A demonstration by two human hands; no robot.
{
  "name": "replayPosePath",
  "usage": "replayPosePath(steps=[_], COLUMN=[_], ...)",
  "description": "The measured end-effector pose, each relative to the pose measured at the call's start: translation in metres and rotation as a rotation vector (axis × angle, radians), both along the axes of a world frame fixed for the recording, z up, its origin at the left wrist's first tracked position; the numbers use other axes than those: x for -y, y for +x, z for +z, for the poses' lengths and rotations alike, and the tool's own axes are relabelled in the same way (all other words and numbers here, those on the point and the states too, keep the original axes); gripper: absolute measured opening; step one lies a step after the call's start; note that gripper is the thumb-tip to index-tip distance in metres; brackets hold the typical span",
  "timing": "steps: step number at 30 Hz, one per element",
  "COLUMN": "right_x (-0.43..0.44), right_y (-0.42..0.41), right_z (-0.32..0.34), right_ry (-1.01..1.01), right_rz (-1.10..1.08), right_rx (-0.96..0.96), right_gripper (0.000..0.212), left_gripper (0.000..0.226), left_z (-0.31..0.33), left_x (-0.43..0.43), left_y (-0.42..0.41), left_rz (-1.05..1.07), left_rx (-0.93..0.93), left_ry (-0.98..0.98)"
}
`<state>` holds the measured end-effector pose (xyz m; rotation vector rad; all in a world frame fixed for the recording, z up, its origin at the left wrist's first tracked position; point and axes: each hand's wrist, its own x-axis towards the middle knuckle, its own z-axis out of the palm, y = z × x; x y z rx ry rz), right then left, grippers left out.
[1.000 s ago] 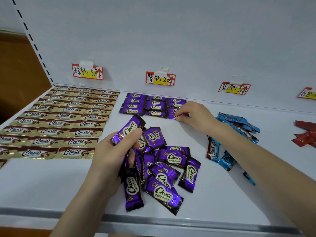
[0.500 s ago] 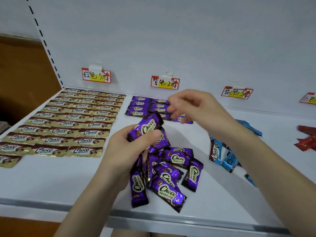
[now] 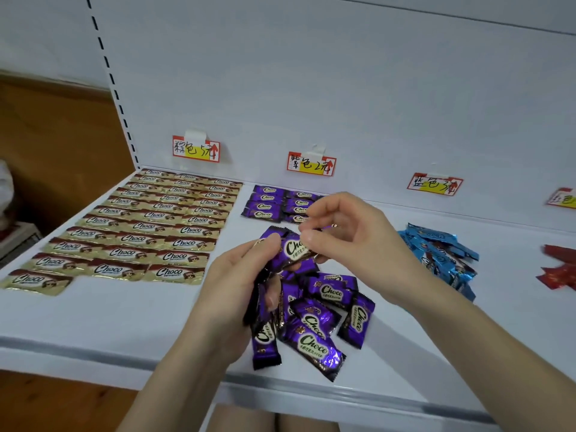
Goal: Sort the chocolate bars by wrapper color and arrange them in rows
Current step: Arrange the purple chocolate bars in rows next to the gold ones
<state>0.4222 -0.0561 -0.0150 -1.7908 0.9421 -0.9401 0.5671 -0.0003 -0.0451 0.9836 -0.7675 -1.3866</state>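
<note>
A purple bar (image 3: 294,249) was held up over the shelf (image 3: 103,325) between both hands. The left hand (image 3: 237,285) was closed on its left end with thumb on top, and a bunch of further purple bars (image 3: 265,335) was clamped under the same hand's fingers, hanging down toward the shelf. The right hand (image 3: 349,241) was pinching the bar's right end — thumb and forefinger closed on the wrapper, other fingers curled loosely above.

A loose purple pile (image 3: 324,316) lay unsorted on the shelf directly below the hands, near the front edge. Purple rows (image 3: 274,202) were already laid flat at the back, under the middle tag (image 3: 311,164); their right part was hidden by the right hand.

Gold bars (image 3: 140,229) were laid in neat rows of three at the left, under the left tag (image 3: 196,149), with one extra bar alone at the front-left corner. A blue pile (image 3: 439,257) sat unsorted to the right of the right hand, below the blue tag (image 3: 434,184). Red bars (image 3: 559,269) were cut off at the right edge — count could not be told. A fourth tag (image 3: 564,199) was partly in frame at far right.
</note>
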Motion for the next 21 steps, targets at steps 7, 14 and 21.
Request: replayPosePath(steps=[7, 14, 21], right_x=[0.002, 0.060, 0.100], right_y=[-0.005, 0.014, 0.065], right_z=[-0.011, -0.026, -0.058], right_ry=[-0.297, -0.159, -0.301], right_rz=[0.169, -0.124, -0.076], right_rx=[-0.243, -0.247, -0.563], right_gripper=[0.017, 0.011, 0.008], left_gripper=[0.026, 0.023, 0.026], left_z=[-0.008, -0.016, -0.023], left_x=[-0.002, -0.012, -0.010], left_y=[0.008, 0.024, 0.034], left_rz=[0.097, 0.138, 0.158], left_rx=[-0.094, 0.058, 0.053], left_ry=[0.037, 0.077, 0.130])
